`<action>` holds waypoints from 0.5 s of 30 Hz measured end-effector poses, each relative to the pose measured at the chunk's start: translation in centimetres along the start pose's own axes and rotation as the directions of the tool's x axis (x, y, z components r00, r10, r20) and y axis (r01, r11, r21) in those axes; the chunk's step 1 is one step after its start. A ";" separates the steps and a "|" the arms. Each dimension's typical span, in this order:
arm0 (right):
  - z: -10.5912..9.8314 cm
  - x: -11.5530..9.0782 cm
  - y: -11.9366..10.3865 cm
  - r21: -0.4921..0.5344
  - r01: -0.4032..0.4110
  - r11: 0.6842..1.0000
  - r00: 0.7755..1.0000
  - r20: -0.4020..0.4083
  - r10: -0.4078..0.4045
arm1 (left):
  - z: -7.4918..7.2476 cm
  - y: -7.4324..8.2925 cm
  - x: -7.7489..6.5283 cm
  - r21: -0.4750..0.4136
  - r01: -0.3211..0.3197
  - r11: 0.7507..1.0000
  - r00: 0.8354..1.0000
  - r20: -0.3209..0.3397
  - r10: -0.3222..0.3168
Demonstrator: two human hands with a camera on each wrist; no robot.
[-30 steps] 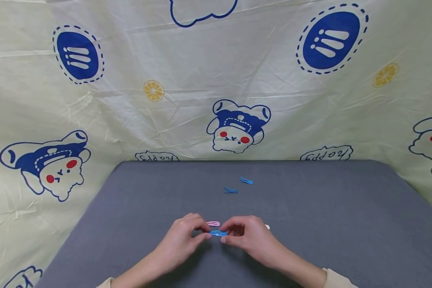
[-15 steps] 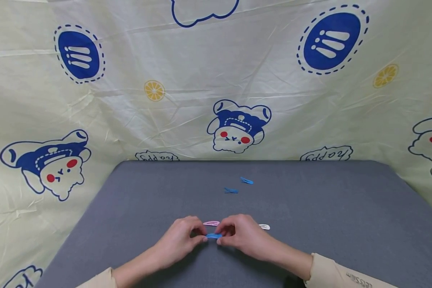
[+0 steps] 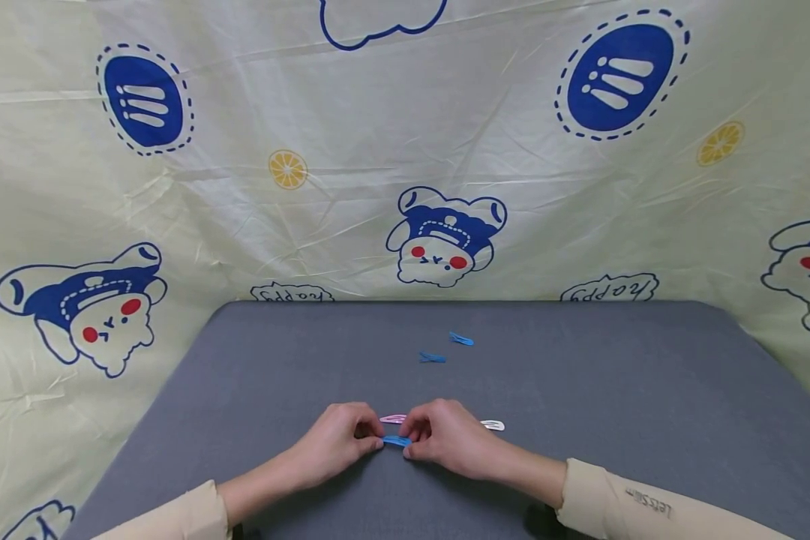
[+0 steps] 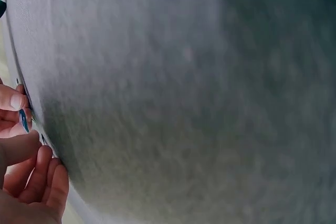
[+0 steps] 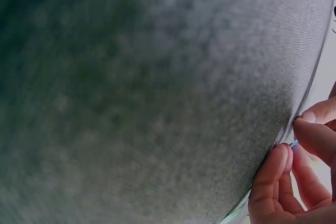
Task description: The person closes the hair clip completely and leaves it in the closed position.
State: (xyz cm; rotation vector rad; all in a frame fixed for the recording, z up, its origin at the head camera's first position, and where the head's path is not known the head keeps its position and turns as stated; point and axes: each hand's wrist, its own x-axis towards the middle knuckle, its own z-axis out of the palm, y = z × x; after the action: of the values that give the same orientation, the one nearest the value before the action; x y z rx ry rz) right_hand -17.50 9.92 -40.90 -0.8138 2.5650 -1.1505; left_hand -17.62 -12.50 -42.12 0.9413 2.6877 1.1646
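A grey cloth-covered desk [image 3: 580,390] is stretching across the scene, and a pale hanging sheet [image 3: 351,97], printed with blue-and-white cartoon heads, ovals and orange slices, is rising behind its far edge. On the far half of the desk, a dark blue clip [image 3: 432,358] is lying just left and near of a bright blue clip [image 3: 461,339].

Near the middle of the near half, the left hand [image 3: 337,444] and the right hand [image 3: 448,441] are facing each other. Each is keeping a narrow grip — thumb and fingertips pinching one end of the held hair clip [image 3: 397,441], a blue one, lying crosswise between them. A pink clip [image 3: 393,419] is lying just beyond it, and a white clip [image 3: 493,425] is lying beyond the right hand.

The left wrist view is showing the held clip almost edge-on between the fingertips; only the head view is showing the lettering on the right sleeve [image 3: 648,499].

Fingers are covering both ends of the held clip, and the right hand is hiding the pink clip's right end. In the right wrist view only a blue sliver is showing, and blurred fabric is filling most of both wrist views.
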 end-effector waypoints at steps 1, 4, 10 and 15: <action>0.0 0.1 0.0 -0.003 0.000 1.000 1.000 0.003 0.000 | 0.0 -0.1 0.0 0.003 -0.004 1.000 1.000 0.002 0.004; 0.0 0.1 0.1 -0.005 -0.005 1.000 1.000 0.012 0.005 | 0.1 -0.3 0.2 0.024 -0.013 1.000 1.000 0.015 0.013; 0.1 0.3 0.2 -0.024 0.013 1.000 1.000 -0.002 -0.013 | -0.1 -0.5 0.3 0.091 -0.020 0.996 0.999 0.033 0.017; 0.2 0.4 0.5 -0.019 0.009 1.000 1.000 -0.004 -0.009 | -0.2 -0.5 0.4 0.094 -0.009 0.996 0.999 0.039 0.005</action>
State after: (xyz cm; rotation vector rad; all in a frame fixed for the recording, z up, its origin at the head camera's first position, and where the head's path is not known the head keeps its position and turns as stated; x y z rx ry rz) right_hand -17.95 9.88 -41.36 -0.8292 2.5821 -1.1335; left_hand -18.25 -12.63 -42.27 0.9761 2.7323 1.0182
